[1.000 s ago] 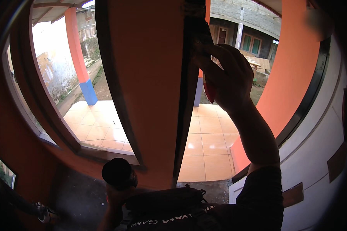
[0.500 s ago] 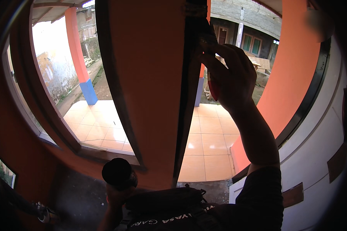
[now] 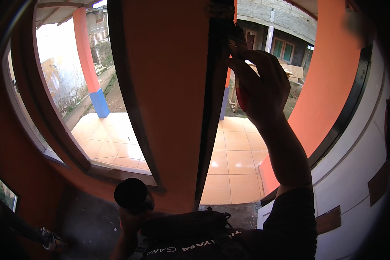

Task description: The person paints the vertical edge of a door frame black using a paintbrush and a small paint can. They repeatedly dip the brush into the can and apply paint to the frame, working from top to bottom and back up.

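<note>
— What's the door like?
— Dark, slim frame edge [image 3: 212, 86] on a smooth orange wall [image 3: 173, 86]; glossy tan tiles [image 3: 234, 160] outside.
— The hands?
— Right hand [image 3: 260, 86] raised, fingers curled round a red handle [image 3: 242, 99], fingertips at the frame edge. Left hand [image 3: 132, 216], low, grips a round black object [image 3: 132, 195].

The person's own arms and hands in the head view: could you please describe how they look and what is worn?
Both hands are bare, without gloves. The right hand leads into a bare forearm and a dark sleeve ending near the elbow. The left hand is in shadow low down; its sleeve cannot be made out.
</note>
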Action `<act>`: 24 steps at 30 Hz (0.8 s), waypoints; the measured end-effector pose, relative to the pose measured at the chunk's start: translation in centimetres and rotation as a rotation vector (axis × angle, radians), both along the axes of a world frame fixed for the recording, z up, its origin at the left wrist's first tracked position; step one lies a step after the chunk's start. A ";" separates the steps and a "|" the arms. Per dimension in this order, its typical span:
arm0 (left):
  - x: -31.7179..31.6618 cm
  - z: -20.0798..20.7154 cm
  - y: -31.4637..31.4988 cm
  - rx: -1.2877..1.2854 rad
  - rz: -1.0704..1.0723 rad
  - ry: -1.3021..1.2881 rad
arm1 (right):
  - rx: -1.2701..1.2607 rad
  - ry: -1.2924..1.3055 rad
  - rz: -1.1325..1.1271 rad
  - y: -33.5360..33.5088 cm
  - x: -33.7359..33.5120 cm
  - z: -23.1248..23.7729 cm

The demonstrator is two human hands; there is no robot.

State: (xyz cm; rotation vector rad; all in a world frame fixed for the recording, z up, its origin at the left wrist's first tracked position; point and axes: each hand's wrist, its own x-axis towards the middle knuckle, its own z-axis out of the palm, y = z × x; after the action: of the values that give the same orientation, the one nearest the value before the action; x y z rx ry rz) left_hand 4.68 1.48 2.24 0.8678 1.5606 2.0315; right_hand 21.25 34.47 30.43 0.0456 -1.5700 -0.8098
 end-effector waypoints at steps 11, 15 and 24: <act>0.0 -0.3 -0.3 -0.030 0.080 0.109 | -0.037 0.051 -0.009 -0.5 -0.2 -0.1; -0.2 0.6 -0.1 0.002 -0.025 0.056 | -0.049 0.064 -0.003 -0.2 -0.1 -0.2; -0.6 0.3 -0.4 -0.012 -0.005 0.023 | -0.098 0.108 -0.010 -0.6 1.2 -0.4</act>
State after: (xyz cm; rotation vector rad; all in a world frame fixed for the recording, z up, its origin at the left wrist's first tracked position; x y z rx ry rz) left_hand 4.08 1.07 2.55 0.8925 1.5802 2.0132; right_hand 22.40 33.89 30.01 -0.0760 -1.5070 -0.7303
